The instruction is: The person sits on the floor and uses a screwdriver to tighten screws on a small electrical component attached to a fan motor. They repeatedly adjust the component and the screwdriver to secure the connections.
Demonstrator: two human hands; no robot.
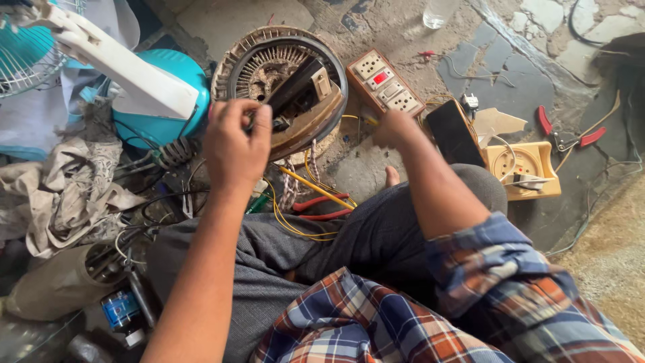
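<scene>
I sit cross-legged on a cracked floor. A round fan motor stator [282, 81] with copper windings stands tilted before my knees. My left hand [236, 144] is raised in front of it, fingers pinched on something small at its lower edge; what it grips is hidden. My right hand [395, 128] is closed near a yellow wire [316, 188], just below a brown switch-and-socket board [386, 84]. Whether it holds the wire end is unclear.
A teal and white table fan [144, 87] lies at left beside crumpled cloth [67, 195]. A black phone [453, 134], a yellow round-dial meter [527, 168], red-handled pliers [564, 134] and a clear glass [438, 12] sit at right and beyond. Red-handled cutters [321, 208] lie by my knee.
</scene>
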